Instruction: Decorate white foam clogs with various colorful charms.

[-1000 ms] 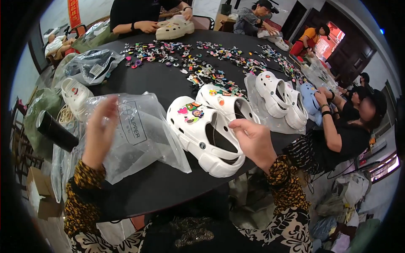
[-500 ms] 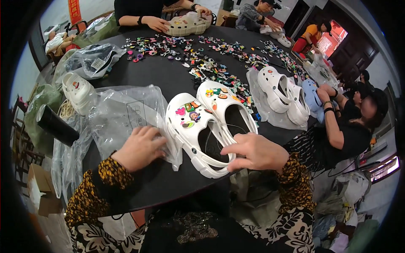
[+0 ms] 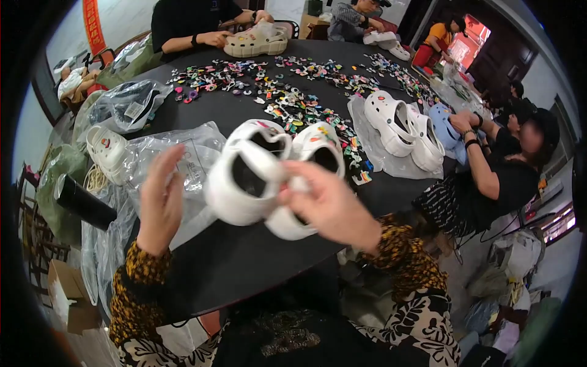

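Note:
A pair of white clogs (image 3: 227, 199) hangs above the near edge of the black table, heels toward me and tilted. My right hand (image 3: 330, 205) pinches them at the heel straps, blurred by motion. Colourful charms on the toes show only in part. To the left of the clogs, my left hand (image 3: 162, 202) is raised with fingers stretched out, holding nothing. Behind it a clear plastic bag (image 3: 199, 147) lies on the table.
Loose shoe charms (image 3: 312, 113) spread across the black table (image 3: 214, 263). More white clogs (image 3: 391, 125) rest on plastic at right; a single white clog (image 3: 105, 150) and a black cylinder (image 3: 84, 202) stand at left. Other people handle clogs around the table.
My right hand has lifted the clogs off the table and turned their heels toward me. My left hand has risen from the plastic bag and moved left.

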